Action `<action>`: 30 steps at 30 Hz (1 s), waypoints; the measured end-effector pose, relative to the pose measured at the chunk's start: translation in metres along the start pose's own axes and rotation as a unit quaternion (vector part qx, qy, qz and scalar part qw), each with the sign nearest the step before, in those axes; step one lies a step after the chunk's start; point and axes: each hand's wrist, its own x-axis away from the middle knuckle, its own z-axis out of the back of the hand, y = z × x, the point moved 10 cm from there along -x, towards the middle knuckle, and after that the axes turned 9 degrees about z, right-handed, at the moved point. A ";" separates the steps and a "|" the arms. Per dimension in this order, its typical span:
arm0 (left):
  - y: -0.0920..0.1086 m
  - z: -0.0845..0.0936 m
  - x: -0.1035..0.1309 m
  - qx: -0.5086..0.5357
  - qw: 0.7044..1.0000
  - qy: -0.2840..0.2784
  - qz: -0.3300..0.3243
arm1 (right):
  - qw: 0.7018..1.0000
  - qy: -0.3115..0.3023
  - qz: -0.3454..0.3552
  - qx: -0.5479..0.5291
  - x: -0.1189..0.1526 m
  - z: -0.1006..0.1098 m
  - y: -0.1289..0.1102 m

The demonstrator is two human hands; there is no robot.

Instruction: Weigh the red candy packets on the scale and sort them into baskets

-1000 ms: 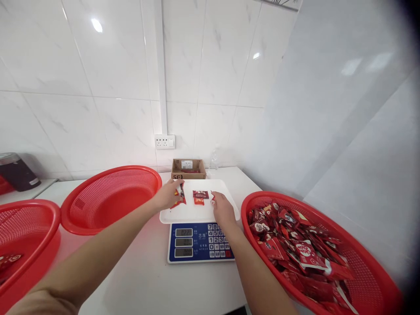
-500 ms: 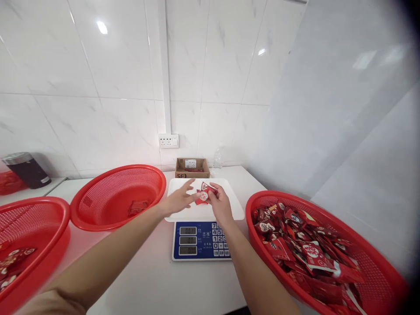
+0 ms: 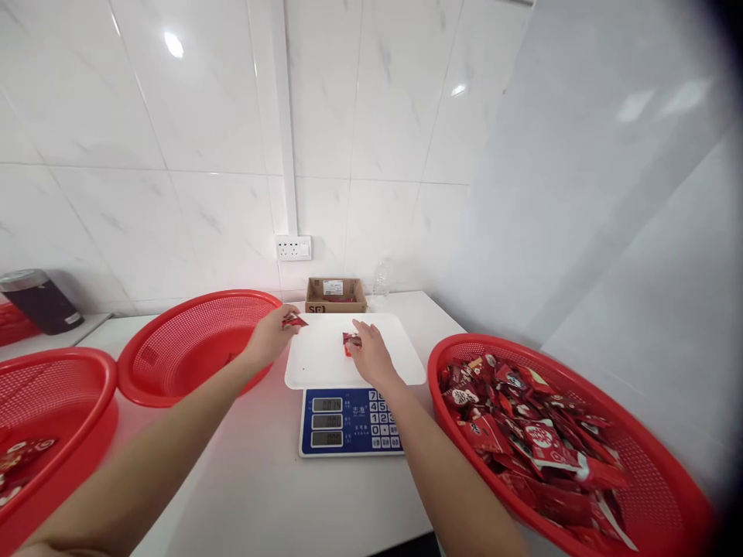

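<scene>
Just left of the frame's centre, the left hand (image 3: 270, 334) pinches 1 red packet (image 3: 298, 321) between closed fingertips, over the left end of the white tray (image 3: 319, 371). The right hand (image 3: 373, 356), fingers half curled, is at the small packets (image 3: 349, 338) mid-tray; whether it grips any, I cannot tell. The tray sits on the blue scale (image 3: 357, 443), lower centre. A basket (image 3: 655, 464) of packets fills the lower right; 2 more baskets (image 3: 191, 325) stand at left.
</scene>
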 end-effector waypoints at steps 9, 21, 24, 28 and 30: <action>0.002 -0.001 0.004 -0.228 0.967 0.045 -0.102 | 0.976 -0.115 0.013 0.184 -0.005 -0.022 0.001; 0.035 -0.135 0.040 0.403 0.868 -0.268 0.114 | 0.999 0.034 0.027 -0.010 0.014 0.017 -0.030; 0.036 -0.128 0.043 0.424 0.867 -0.243 0.094 | 0.998 0.038 0.042 0.005 0.021 0.019 -0.043; 0.035 -0.091 0.046 0.340 0.921 -0.185 0.039 | 0.994 0.025 0.101 -0.028 0.038 0.028 -0.065; 0.032 -0.056 0.043 0.254 0.960 -0.118 0.011 | 0.993 0.019 0.114 -0.028 0.052 0.044 -0.071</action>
